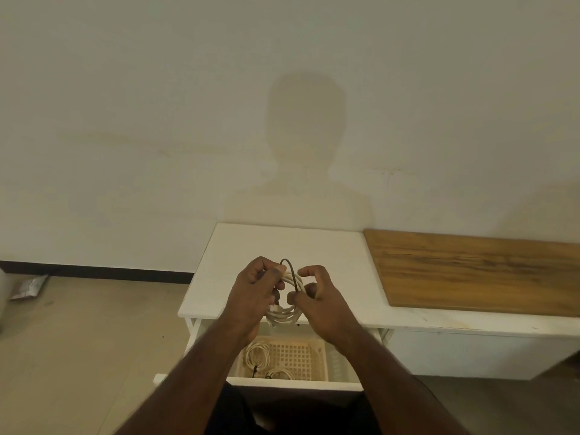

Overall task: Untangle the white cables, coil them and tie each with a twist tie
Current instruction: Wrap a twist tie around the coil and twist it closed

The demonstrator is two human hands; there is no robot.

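Head view: you're holding one coiled white cable (284, 312) above the front edge of the white table (282, 243), roughly at frame centre. Your left hand (254, 288) is gripping the coil at its 9 o'clock side, fingers curled round the loops and thumb pressing near the top. Your right hand (317, 296) is sitting at the coil's 3 o'clock, thumb and forefinger pinching the lower end of a dark twist tie (292, 276). That tie is arching up over the top of the coil, from about 12 o'clock down to 4 o'clock. Your remaining right fingers are curling loosely; can't tell whether they're touching the cable.

Counts: one cable in hand, one tie on it. Two more coiled white cables are lying in the beige lattice basket (301, 356) directly below your hands, at 6 o'clock: one coil (257, 354) at the basket's left, one (281, 373) at its front. Each is showing a dark bit at its edge, too small to identify for certain. The basket is sitting in the open white drawer (295, 385).

One wooden board (477, 271) is lying on the tabletop at 3 o'clock, well apart from your hands. One grey packet (28, 287) is lying on the floor at 9 o'clock, by the wall.

Writing: none readable on the cables, basket or packet.
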